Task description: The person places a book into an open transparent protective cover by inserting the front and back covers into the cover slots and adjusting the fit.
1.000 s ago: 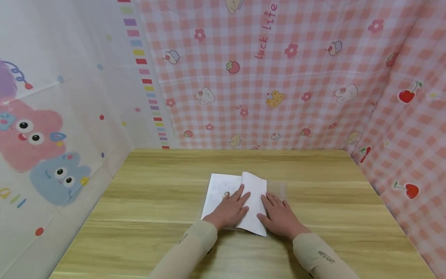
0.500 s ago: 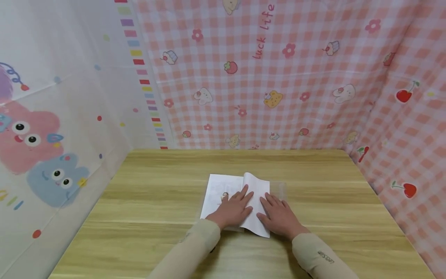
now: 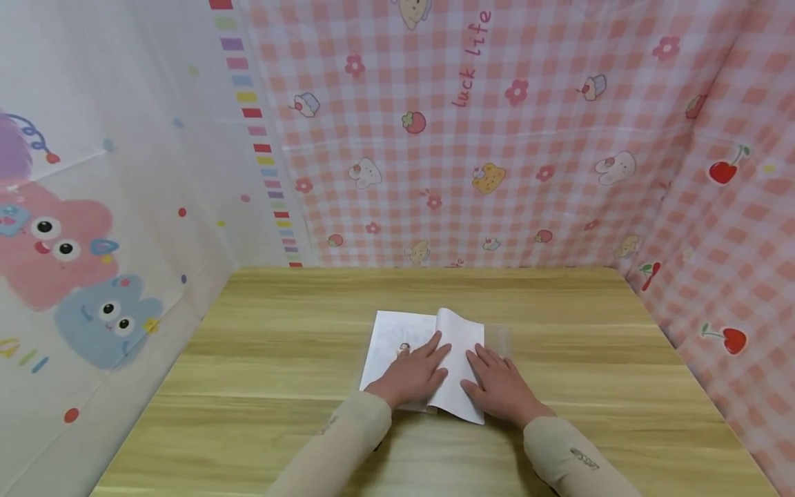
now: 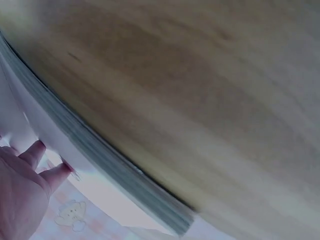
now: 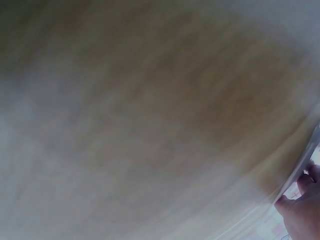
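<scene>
An open book [image 3: 388, 326] with a small printed figure on its left page lies mid-table. My left hand [image 3: 411, 376] rests on that page with fingers spread, its fingertips reaching onto a blank white page [image 3: 459, 352] that bows up near the spine. At the blank page's right edge, my right hand [image 3: 502, 388] presses with extended fingers. A clear plastic cover [image 3: 503, 335] sticks out past the pages on the right. The left wrist view shows the book's thick page stack [image 4: 115, 165] beside the left hand [image 4: 22, 192]. In the right wrist view, the right hand [image 5: 304, 207] touches the sheet's edge.
The wooden table [image 3: 267, 359] extends around the book on all sides. A pink checked cloth [image 3: 397, 152] hangs behind it and continues along the right side. A white cloth [image 3: 186, 159] with cartoon figures hangs at the left.
The blank page's right edge has shifted a little to the right, and my left hand has slid slightly right with it. My right hand stays almost in place.
</scene>
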Motion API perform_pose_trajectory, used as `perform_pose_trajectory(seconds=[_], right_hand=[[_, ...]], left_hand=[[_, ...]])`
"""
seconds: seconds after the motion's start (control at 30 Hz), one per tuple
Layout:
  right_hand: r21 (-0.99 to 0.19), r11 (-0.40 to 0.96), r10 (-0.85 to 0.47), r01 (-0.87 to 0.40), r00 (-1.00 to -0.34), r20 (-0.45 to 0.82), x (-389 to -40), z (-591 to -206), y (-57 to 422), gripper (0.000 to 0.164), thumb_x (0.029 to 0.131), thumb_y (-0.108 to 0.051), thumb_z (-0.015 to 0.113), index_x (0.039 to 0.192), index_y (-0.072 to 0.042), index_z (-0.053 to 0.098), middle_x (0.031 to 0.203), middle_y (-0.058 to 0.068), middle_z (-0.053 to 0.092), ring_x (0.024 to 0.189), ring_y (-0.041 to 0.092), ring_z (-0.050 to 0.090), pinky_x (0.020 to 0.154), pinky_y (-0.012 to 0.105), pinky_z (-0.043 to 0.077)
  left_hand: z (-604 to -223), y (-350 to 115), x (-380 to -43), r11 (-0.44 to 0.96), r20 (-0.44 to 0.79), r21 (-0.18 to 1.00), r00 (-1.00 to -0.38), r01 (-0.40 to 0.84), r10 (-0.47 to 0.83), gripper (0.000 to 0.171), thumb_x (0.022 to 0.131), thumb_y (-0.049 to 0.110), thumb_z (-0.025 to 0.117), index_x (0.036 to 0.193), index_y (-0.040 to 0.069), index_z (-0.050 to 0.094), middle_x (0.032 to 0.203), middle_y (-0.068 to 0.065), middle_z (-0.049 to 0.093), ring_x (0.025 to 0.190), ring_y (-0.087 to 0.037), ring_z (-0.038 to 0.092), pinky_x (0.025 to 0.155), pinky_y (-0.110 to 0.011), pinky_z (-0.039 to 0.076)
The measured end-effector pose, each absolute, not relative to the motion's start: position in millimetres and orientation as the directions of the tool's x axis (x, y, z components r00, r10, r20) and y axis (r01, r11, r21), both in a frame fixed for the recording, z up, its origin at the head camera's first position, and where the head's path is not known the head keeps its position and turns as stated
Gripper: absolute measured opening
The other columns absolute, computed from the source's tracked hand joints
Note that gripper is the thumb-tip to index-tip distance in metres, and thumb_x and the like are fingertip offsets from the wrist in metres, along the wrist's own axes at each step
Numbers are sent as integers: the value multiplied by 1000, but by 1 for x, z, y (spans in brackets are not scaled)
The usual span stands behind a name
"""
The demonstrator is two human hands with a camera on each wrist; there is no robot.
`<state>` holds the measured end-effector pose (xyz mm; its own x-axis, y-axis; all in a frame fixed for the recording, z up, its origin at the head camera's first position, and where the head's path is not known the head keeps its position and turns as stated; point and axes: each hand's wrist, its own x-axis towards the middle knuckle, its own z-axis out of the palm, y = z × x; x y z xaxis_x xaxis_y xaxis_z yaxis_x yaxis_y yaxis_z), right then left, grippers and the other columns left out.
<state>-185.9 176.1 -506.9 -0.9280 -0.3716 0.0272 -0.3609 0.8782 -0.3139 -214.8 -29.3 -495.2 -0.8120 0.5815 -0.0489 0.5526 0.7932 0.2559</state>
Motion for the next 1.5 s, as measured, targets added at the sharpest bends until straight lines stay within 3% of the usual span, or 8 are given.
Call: perform_pose_trajectory(seconds=[0.23,0.67,1.07,1.5], right_hand=[[-297,881,-374,-369,-927,42,-187,-509,176,62,95,-36,52,141,5,42,149,26,36,135,41,29,104,67,26],[-325,876,-365,-356,-930,35,-187,-504,174,61,96,-35,51,142,4,41,150,26,35,136,40,27,106,66,24],[-292,887,-365,-358,-930,34,-186,-507,175,63,95,-38,52,141,4,42,150,25,35,136,40,26,106,67,24],[-334,875,-355,-351,-933,49,-178,-514,176,64,93,-38,54,139,5,44,148,27,37,135,42,28,105,68,23]], left_hand=[[-496,-26,-214,803,-54,211,-814,557,579,53,103,40,30,152,21,28,161,-4,14,140,-19,25,108,-57,30],[-489,-33,-213,779,-36,296,-808,553,588,52,103,35,29,152,18,28,161,-7,15,140,-21,24,109,-60,27],[-490,-31,-209,797,-37,246,-816,552,577,52,103,36,30,152,20,27,161,-5,15,141,-19,23,110,-57,27],[-493,-29,-202,800,-48,226,-814,556,579,51,103,35,30,152,20,28,161,-6,17,140,-20,25,110,-57,28]])
